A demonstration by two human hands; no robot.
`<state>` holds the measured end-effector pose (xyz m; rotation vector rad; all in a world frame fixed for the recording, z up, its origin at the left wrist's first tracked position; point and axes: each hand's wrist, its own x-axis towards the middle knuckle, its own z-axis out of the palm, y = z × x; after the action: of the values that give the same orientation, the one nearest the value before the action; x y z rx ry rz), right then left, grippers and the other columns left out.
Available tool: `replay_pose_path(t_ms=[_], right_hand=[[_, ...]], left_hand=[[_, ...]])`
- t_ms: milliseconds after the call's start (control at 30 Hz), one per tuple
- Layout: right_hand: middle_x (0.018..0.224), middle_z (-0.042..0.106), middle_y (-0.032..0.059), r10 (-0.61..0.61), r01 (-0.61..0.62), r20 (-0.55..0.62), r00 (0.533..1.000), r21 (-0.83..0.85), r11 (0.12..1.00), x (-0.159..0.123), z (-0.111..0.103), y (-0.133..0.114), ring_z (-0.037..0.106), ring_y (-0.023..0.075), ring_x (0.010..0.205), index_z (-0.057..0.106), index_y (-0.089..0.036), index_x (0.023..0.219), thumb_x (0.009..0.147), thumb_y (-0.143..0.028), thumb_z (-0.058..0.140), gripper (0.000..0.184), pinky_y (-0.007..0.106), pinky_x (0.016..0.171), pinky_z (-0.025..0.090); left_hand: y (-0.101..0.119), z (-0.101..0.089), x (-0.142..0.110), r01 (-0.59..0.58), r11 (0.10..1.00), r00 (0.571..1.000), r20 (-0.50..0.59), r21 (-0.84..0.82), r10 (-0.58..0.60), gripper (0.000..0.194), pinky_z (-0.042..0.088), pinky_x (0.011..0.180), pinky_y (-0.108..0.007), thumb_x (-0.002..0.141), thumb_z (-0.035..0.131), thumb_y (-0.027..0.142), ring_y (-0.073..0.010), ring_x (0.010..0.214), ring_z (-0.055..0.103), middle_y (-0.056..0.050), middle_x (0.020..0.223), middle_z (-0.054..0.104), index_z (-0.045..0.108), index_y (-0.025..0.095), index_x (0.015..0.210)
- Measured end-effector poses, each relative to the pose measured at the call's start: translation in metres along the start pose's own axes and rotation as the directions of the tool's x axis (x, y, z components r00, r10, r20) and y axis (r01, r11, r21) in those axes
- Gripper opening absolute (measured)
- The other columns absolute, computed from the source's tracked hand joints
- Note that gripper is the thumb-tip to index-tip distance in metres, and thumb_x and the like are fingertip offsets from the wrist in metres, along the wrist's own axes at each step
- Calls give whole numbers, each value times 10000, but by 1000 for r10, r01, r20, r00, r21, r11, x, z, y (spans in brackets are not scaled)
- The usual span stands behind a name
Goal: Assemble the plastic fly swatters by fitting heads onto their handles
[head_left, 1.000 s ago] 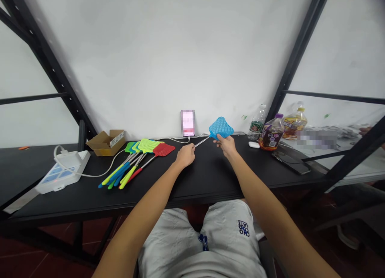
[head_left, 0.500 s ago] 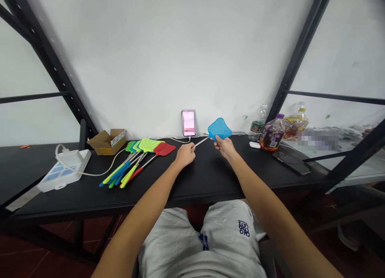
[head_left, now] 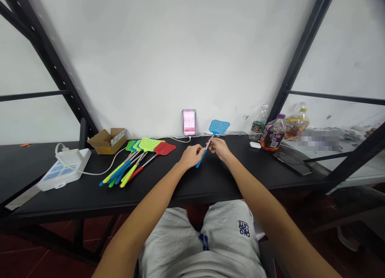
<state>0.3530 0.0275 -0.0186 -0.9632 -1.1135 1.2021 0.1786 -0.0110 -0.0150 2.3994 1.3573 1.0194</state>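
A blue fly swatter (head_left: pixel 219 127) is tilted over the table, its mesh head up towards the wall and its blue grip down to the left. My left hand (head_left: pixel 193 155) is closed, with thumb and fingers on the upper end of the grip. On the thin metal rod above, my right hand (head_left: pixel 221 148) pinches just below the mesh head. To the left lies a fanned pile of fly swatters (head_left: pixel 149 145) in green, yellow, blue and red, heads away from me and grips towards me. Some of them overlap and are partly hidden.
A lit phone (head_left: pixel 189 122) leans on the wall, cable attached. At left are an open cardboard box (head_left: pixel 107 141) and a white power strip (head_left: pixel 64 167). Several drink bottles (head_left: pixel 273 133), a white earbud case (head_left: pixel 255 145) and a dark phone (head_left: pixel 292 163) are at right, beside the black shelf frame.
The blue fly swatter has turned steeper, its grip now pointing down towards me. My right hand has shifted from the mesh head to the rod; my left hand has moved slightly right.
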Motion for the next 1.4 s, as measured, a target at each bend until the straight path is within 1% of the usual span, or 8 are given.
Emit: replay_pose_path(t_ms=[133, 300, 467, 567, 867, 1067, 1200, 1400], right_hand=[[603, 636, 38, -15, -46, -179, 984, -330, 943, 4, -11, 2, 460, 71, 382, 540, -161, 668, 874, -259, 549, 229, 193, 346, 308], [593, 659, 53, -28, -126, -182, 983, -776, 617, 2, -25, -3, 575, 126, 483, 616, -171, 632, 840, -341, 579, 271, 224, 484, 433], [802, 709, 110, 14, -206, -212, 977, -929, 307, -3, -29, -14, 681, 251, 825, 672, -180, 717, 735, -308, 657, 130, 303, 678, 499], [903, 699, 157, 12, -243, -247, 969, -941, 234, -3, -33, -14, 676, 302, 892, 680, -160, 771, 685, -277, 691, 146, 348, 703, 509], [811, 657, 165, -196, -190, -273, 942, -914, 359, -3, -40, -12, 648, 292, 844, 634, -174, 668, 667, -217, 729, 104, 333, 656, 468], [662, 636, 60, -343, 89, -88, 935, -880, 468, -5, -24, -11, 596, 177, 666, 613, -190, 655, 844, -366, 580, 260, 257, 600, 399], [567, 605, 18, -243, 284, 159, 957, -687, 669, -7, -7, -3, 529, 110, 502, 620, -176, 667, 896, -498, 516, 409, 215, 511, 382], [629, 660, 44, -13, 161, 354, 935, -392, 906, -14, 6, 1, 493, 84, 372, 631, -150, 822, 805, -668, 587, 520, 191, 327, 286]], left_hand=[[-14, -14, -4, 36, 991, 998, -59, 132, -28, 282, 431, 698, -268, 944, 450, 395, -175, 779, 626, -50, 854, 703, 657, 205, 925], [-56, -55, -26, 230, 827, 972, -169, 513, -166, 216, 447, 786, -337, 905, 443, 237, -254, 945, 615, -125, 992, 666, 625, 167, 997], [-91, -87, -50, 417, 581, 903, -248, 699, -351, 313, 459, 834, -400, 886, 397, 208, -334, 1048, 578, -205, 1072, 615, 621, 94, 1074], [-94, -89, -52, 482, 533, 856, -245, 695, -454, 344, 472, 817, -410, 886, 382, 218, -350, 1061, 579, -220, 1098, 610, 625, 81, 1088], [-89, -84, -47, 403, 635, 872, -65, 659, -486, 292, 474, 833, -388, 895, 442, 251, -332, 1044, 625, -217, 1093, 653, 635, 99, 1052], [-70, -71, -45, 307, 745, 931, -24, 592, -364, 284, 457, 796, -333, 944, 416, 347, -270, 969, 653, -153, 1024, 686, 620, 158, 1001], [-52, -64, -43, 265, 797, 961, -78, 543, -266, 254, 430, 742, -303, 957, 415, 374, -243, 900, 652, -103, 937, 691, 590, 195, 1002], [-24, -54, -40, 131, 878, 988, -138, 461, -75, 285, 391, 715, -284, 983, 379, 411, -213, 848, 638, -76, 895, 680, 576, 203, 983]])
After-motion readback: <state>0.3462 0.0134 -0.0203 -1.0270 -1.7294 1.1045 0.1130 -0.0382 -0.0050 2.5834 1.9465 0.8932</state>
